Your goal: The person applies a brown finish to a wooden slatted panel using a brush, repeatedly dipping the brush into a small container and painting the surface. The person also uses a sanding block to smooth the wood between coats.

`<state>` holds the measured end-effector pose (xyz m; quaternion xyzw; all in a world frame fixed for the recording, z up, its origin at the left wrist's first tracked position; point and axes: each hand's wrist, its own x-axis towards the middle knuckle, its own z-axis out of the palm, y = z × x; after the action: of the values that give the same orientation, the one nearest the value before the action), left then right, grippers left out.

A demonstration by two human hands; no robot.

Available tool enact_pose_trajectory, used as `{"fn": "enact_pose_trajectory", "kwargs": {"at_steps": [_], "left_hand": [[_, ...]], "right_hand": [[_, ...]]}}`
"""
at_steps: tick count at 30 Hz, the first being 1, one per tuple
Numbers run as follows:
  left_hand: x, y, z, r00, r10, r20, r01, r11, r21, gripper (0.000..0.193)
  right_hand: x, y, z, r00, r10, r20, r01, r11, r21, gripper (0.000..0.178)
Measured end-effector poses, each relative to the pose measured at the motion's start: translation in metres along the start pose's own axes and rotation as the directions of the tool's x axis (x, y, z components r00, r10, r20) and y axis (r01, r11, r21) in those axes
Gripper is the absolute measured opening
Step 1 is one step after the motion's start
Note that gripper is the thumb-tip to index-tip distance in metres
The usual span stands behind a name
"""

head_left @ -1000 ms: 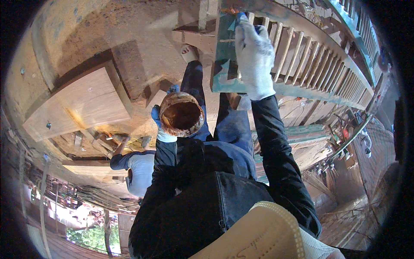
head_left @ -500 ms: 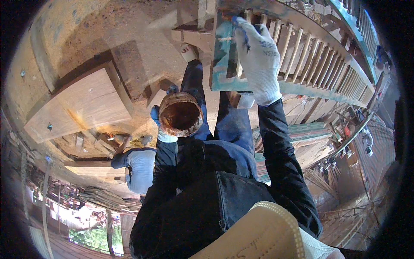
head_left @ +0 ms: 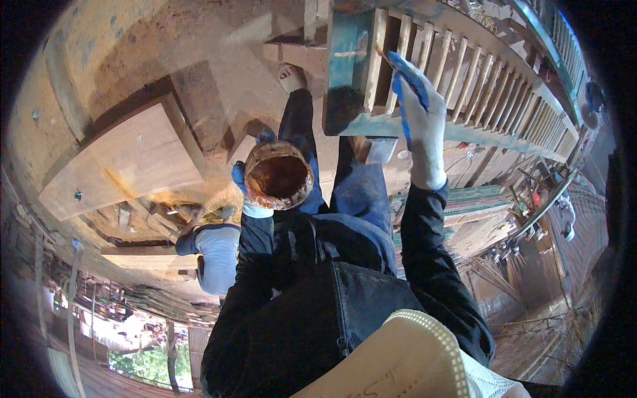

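Right fingers (head_left: 413,79) reach past panel edge (head_left: 371,125), bowl (head_left: 273,151) well apart.

Our left arm (head_left: 254,245), dark-sleeved, bends at the elbow (head_left: 233,308) and holds the gloved left hand (head_left: 249,196) forward, its blue-coated digits (head_left: 239,176) spread and curled in a grip. Our right arm (head_left: 428,245) reaches farther out, straighter, with the gloved right hand (head_left: 424,123) roughly in line with its wrist (head_left: 428,176). There the blue fingers (head_left: 413,79) point forward, held close together; whether their tips (head_left: 394,60) pinch anything, we cannot quite tell.
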<state>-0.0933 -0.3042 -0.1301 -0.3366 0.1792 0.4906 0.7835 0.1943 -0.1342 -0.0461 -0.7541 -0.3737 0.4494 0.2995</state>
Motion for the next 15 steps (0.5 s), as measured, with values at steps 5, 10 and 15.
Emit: {"fn": "enact_pose_trajectory", "kwargs": {"at_steps": [5, 10, 15], "left_hand": [[0.0, 0.002, -0.002, 0.995, 0.041, -0.086, -0.047, 0.997, -0.067, 0.08], [0.011, -0.007, 0.011, 0.999, -0.037, 0.001, 0.037, 0.997, 0.07, 0.083], [0.019, 0.0, 0.017, 0.982, 0.11, -0.152, -0.069, 0.965, 0.254, 0.082]], "right_hand": [[-0.035, 0.001, -0.024, 0.932, 0.326, 0.155, -0.357, 0.898, 0.257, 0.034], [-0.074, 0.024, -0.027, 0.896, 0.33, 0.299, -0.371, 0.924, 0.093, 0.033], [-0.083, 0.033, -0.011, 0.966, 0.125, 0.227, -0.102, 0.989, -0.109, 0.029]]}}
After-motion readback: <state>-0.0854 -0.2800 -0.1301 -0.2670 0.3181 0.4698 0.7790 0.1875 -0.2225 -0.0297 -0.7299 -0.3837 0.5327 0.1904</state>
